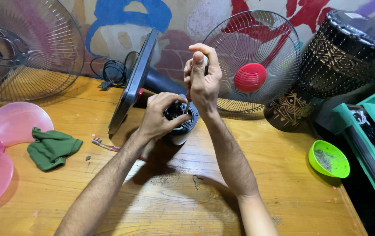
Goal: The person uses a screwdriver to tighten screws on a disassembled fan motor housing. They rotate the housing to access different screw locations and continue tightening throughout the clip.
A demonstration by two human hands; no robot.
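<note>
My right hand (202,78) is closed around the handle of a screwdriver (188,106), held upright with its tip down in the fan motor housing (188,124). My left hand (159,116) grips that dark round motor housing from the left side. The housing sits on the fan's stand, whose flat grey base (133,83) is tipped up on edge behind my left hand. The motor's inner parts are mostly hidden by my fingers.
On the wooden table (261,175) lie pink fan blades (8,135), a green cloth (52,147), a toothbrush (104,145), a small hook (195,180) and a green bowl (328,158). Wire fan guards (26,48) (255,57) lean on the wall. A dark drum (349,52) stands right.
</note>
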